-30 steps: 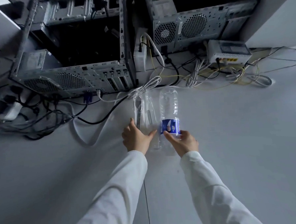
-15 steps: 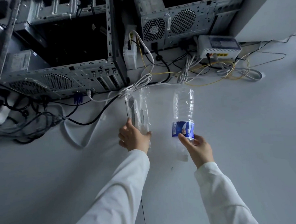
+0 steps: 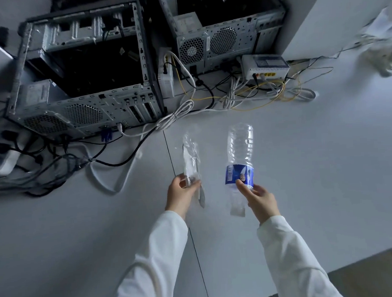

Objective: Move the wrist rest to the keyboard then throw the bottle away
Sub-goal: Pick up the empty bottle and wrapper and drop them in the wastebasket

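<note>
My right hand (image 3: 257,196) grips an empty clear plastic bottle (image 3: 240,148) with a blue label, holding it around the label above the white surface, its base pointing away from me. A crumpled clear plastic wrapper (image 3: 191,162) is pinched in my left hand (image 3: 181,193) and hangs flat and narrow. The two items are held apart, side by side. No wrist rest or keyboard shows in the view.
Two open computer cases (image 3: 88,70) (image 3: 225,26) stand at the back with tangled black, white and yellow cables (image 3: 210,102). A white router box (image 3: 265,65) sits right of them, a power strip (image 3: 2,163) at far left. A darker floor strip (image 3: 378,272) shows bottom right.
Both hands have drawn back toward me and apart, carrying the bottle and the wrapper away from the cables. The view has widened as my head pulled back.
</note>
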### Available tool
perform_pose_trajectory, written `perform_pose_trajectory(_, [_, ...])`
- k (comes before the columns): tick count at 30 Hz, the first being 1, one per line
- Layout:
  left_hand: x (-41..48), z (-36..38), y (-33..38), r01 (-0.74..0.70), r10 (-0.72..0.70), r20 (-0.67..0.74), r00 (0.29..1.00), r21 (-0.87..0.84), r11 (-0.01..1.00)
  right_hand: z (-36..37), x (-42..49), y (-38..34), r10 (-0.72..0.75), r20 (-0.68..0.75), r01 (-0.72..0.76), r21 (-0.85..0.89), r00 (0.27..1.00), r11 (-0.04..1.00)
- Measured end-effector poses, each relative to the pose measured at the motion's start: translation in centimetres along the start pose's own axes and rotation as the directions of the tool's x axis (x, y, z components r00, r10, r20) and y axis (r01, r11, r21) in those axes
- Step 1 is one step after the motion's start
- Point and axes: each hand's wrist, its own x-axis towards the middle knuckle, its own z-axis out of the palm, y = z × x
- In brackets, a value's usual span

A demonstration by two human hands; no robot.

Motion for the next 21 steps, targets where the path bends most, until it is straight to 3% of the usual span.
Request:
perform_pose_trajectory(11, [-6.7,-1.4,-3.1,-0.099,0.092,0.361,0.928,0.000,0.995,-1.5,-10.6,6.0,0.073,-0.189,-0.025,0.241,0.979,0.970])
perform_pose_trajectory(21, [-14.6,4.0,-6.7,-0.207,0.052,0.584,0.810,0.202,0.957,-8.6,-18.0,12.8,0.228,-0.338,-0.048,0.465,0.913,0.884])
